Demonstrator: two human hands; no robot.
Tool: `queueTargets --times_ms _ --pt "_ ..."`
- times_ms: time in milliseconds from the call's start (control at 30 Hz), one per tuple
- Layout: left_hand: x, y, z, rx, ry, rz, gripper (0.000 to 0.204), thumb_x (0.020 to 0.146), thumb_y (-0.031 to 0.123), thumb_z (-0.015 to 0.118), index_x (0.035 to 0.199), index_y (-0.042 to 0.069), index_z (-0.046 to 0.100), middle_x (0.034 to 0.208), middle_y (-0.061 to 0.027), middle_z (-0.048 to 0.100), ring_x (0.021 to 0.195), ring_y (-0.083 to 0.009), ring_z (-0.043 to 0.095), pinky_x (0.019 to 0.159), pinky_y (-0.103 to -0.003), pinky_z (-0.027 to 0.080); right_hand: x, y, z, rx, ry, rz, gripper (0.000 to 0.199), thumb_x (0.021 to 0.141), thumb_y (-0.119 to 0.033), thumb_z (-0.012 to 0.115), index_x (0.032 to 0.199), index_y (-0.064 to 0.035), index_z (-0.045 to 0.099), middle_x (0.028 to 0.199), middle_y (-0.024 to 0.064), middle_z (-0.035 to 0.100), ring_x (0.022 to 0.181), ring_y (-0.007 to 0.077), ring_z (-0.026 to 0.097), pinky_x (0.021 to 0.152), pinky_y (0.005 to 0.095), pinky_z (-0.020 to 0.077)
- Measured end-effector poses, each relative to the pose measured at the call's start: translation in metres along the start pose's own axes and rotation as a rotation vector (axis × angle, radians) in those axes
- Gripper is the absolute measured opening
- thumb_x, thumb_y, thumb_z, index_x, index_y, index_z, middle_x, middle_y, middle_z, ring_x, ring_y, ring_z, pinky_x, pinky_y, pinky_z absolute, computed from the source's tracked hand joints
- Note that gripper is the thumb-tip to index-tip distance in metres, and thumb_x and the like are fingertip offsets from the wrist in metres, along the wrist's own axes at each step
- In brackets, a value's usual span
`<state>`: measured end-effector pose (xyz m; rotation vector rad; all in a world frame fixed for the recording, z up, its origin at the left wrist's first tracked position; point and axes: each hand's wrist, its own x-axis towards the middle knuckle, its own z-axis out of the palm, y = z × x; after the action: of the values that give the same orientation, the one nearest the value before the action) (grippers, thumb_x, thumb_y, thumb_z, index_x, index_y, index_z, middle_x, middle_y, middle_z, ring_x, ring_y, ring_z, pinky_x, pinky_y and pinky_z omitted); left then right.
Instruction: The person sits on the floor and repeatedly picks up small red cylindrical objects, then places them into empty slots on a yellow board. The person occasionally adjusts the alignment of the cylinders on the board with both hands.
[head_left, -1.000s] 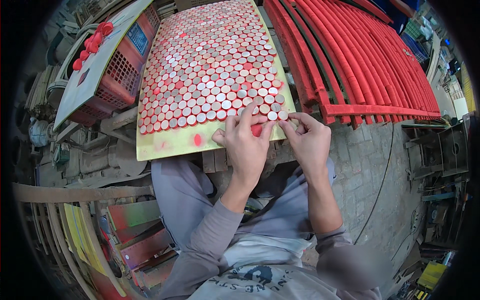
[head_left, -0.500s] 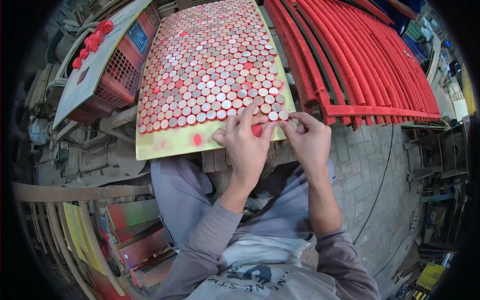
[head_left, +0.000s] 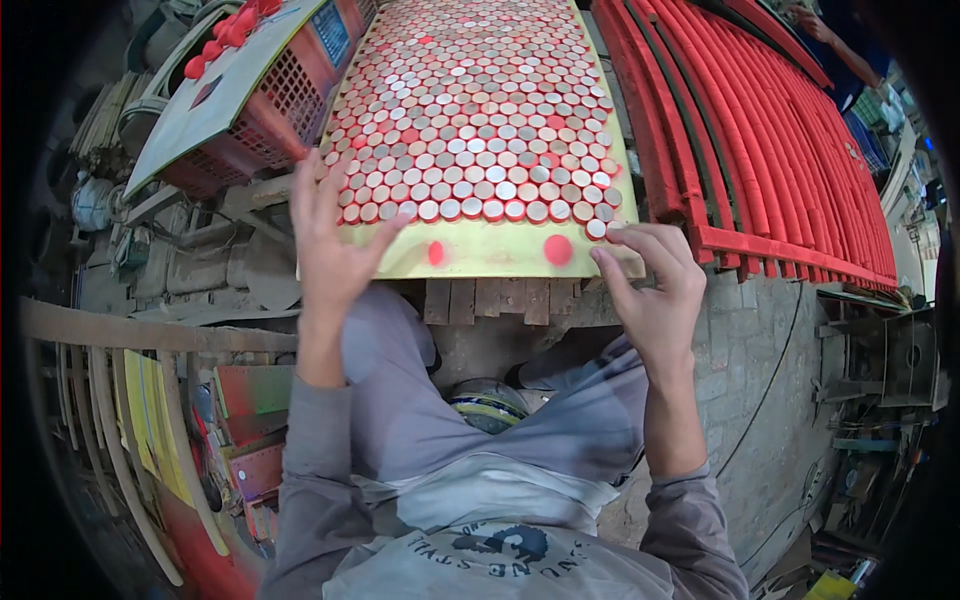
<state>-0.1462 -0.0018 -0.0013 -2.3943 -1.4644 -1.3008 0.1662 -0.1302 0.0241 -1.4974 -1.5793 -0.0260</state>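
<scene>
Rows of small round wooden discs (head_left: 430, 162) with pale tops and red sides lie close together on a yellowish board (head_left: 490, 250). My left hand (head_left: 335, 240) is open at the board's near left edge, its fingers spread and nothing in them. Its fingertips lie over or beside the leftmost discs. At the near right corner, my right hand (head_left: 660, 285) has thumb and forefinger apart, with no object visible between them. These fingertips are close to an end disc (head_left: 597, 229) that juts toward me; contact is unclear. Red paint spots (head_left: 558, 250) mark the board's bare strip.
On the right stands a rack of long red rods (head_left: 765, 165). A red plastic crate (head_left: 285, 105) under a pale panel (head_left: 200, 125) is at the left, with red pieces on top. A wooden rail (head_left: 160, 325) runs lower left. Another person's arm (head_left: 845, 45) shows far right.
My left hand has moved left, away from the right corner, and its fingers have spread. My right hand's thumb and forefinger have parted. The board appears further right and higher in view.
</scene>
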Motion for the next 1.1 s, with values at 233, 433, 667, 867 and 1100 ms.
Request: queueTargets --times_ms 233,433,667,867,1100 --pt "0.015 -0.069 -0.031 0.024 -0.371 0.046 0.109 0.065 0.052 0.088 0.154 0.011 0.041 0.164 -0.0179 0.029 0.152 -0.0400 0.029 0.122 -0.050 0.029 0.026 -0.002 0.032 -0.214 -0.246 -0.137 0.064 0.073 -0.029 0.089 0.129 -0.0089 0.066 0.141 0.0162 0.058 0.134 0.0358 0.052 0.111 0.0487 0.0389" --pt "0.039 -0.085 -0.019 0.070 -0.564 0.283 0.107 0.071 0.062 0.080 0.157 0.015 0.038 0.167 -0.0167 0.025 0.155 -0.0372 0.022 0.126 -0.049 0.022 0.040 -0.003 0.045 -0.181 -0.285 -0.216 0.070 0.076 -0.037 0.087 0.135 -0.0084 0.062 0.146 0.0192 0.054 0.140 0.0380 0.047 0.116 0.0542 0.0346" --pt "0.041 -0.087 -0.005 0.073 -0.642 0.379 0.091 0.085 0.064 0.068 0.159 0.022 0.038 0.169 -0.0175 0.020 0.156 -0.0388 0.015 0.126 -0.053 0.016 0.060 -0.013 0.062 -0.403 -0.444 -0.427 0.086 0.081 -0.062 0.073 0.148 -0.0137 0.051 0.154 0.0126 0.047 0.146 0.0322 0.040 0.122 0.0573 0.0241" --pt "0.040 -0.082 -0.005 0.135 -0.650 0.352 0.089 0.088 0.064 0.065 0.160 0.021 0.036 0.169 -0.0175 0.020 0.157 -0.0386 0.014 0.126 -0.055 0.012 0.070 0.002 0.077 -0.537 -0.487 -0.402 0.099 0.076 -0.076 0.062 0.153 -0.0169 0.045 0.159 0.0113 0.041 0.151 0.0304 0.032 0.125 0.0603 0.0123" --pt "0.040 -0.081 0.000 0.089 -0.612 0.353 0.090 0.089 0.067 0.063 0.158 0.016 0.038 0.167 -0.0201 0.024 0.156 -0.0398 0.015 0.126 -0.057 0.010 0.070 0.005 0.075 -0.572 -0.495 -0.351 0.103 0.074 -0.079 0.060 0.155 -0.0169 0.043 0.160 0.0137 0.038 0.153 0.0324 0.028 0.124 0.0622 0.0112"
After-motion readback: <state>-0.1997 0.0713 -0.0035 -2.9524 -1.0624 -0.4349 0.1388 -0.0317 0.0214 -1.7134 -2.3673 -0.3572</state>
